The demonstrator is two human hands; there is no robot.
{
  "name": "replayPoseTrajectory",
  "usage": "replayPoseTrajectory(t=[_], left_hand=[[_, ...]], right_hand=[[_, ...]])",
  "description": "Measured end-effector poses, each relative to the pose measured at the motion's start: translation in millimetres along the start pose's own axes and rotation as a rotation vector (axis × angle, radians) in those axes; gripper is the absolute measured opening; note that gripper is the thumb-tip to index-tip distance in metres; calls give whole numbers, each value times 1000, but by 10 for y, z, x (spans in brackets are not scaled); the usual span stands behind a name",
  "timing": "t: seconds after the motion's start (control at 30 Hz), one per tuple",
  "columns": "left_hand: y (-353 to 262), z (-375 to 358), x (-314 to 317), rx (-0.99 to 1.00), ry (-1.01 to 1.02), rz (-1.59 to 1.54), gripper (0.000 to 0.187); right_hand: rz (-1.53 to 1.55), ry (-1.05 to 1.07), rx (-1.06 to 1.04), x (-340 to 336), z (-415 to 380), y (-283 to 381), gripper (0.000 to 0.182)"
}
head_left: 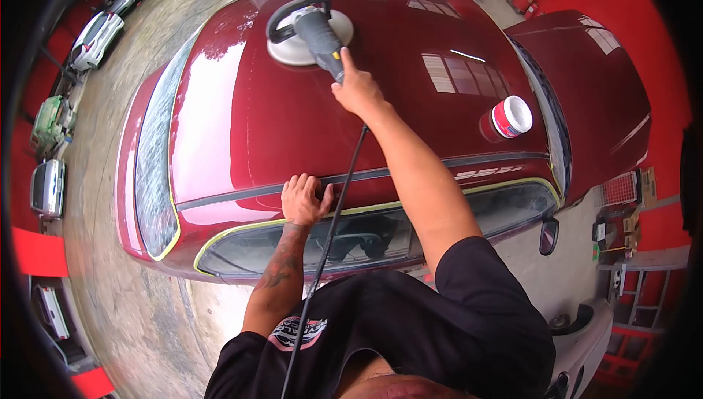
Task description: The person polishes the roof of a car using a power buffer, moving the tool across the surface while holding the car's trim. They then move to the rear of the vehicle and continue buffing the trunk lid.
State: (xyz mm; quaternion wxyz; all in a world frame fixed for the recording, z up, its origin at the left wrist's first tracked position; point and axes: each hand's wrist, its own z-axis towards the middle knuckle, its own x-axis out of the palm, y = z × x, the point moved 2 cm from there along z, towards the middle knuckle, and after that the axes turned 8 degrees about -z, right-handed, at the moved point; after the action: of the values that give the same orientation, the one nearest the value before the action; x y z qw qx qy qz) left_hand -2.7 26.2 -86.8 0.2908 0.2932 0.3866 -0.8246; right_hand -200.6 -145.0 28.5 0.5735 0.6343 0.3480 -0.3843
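1. Plainly, the red car is the largest thing before us, its glossy roof spread under our arms.
2. Our black cord crosses the dark strip at the roof's near edge; if tugged, it could chafe the paint or snag.
3. Our polisher sits pad-down on the roof's far part; tilting it, or lingering on one spot, might scar the finish.
4. Our right hand grasps its handle, forefinger stretched along it. We reach far, so control could slip.
5. Our left hand grips nothing, fingers resting slightly bent at the near edge.
6. Our tub stands on the roof toward the hood; a stray elbow could topple it.
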Motion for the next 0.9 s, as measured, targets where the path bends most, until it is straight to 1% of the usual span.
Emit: replayPoseTrajectory(t=[0.13,0.2,0.27,0.33,0.4,0.43,0.47,0.53,0.63,0.8,0.87,0.9], left_hand=[[5,-7,26,9,-19,10,31],[5,-8,40,17,-24,13,32],[4,-8,33,21,-22,22,32],[17,-15,49,29,-19,25,32],[10,-19,45,24,-15,31,32],[7,-20,45,26,-18,37,32],[1,-24,44,21,-17,36,32],[-3,-17,36,9,-11,38,32],[-19,0,24,11,-14,17,33],[-29,16,-9,-4,-17,-9,34],[-16,12,1,-18,-9,-4,35],[-17,17,-6,-25,0,-6,35]], right_hand=[[-24,-72,134,-363,-41,-495,93],[-63,-151,204,-463,6,-850,94],[82,-134,307,-604,32,-1260,94],[44,-196,339,-848,-84,-1526,96],[176,-107,466,-1092,-220,-1571,96],[241,-117,447,-1091,-194,-1683,96],[197,-123,457,-1056,-116,-1760,96],[114,-133,477,-1020,20,-1797,96],[100,-126,432,-978,228,-1696,96],[69,-84,323,-755,679,-1302,95],[57,-66,264,-604,863,-1098,95],[60,-29,262,-646,830,-887,94]])
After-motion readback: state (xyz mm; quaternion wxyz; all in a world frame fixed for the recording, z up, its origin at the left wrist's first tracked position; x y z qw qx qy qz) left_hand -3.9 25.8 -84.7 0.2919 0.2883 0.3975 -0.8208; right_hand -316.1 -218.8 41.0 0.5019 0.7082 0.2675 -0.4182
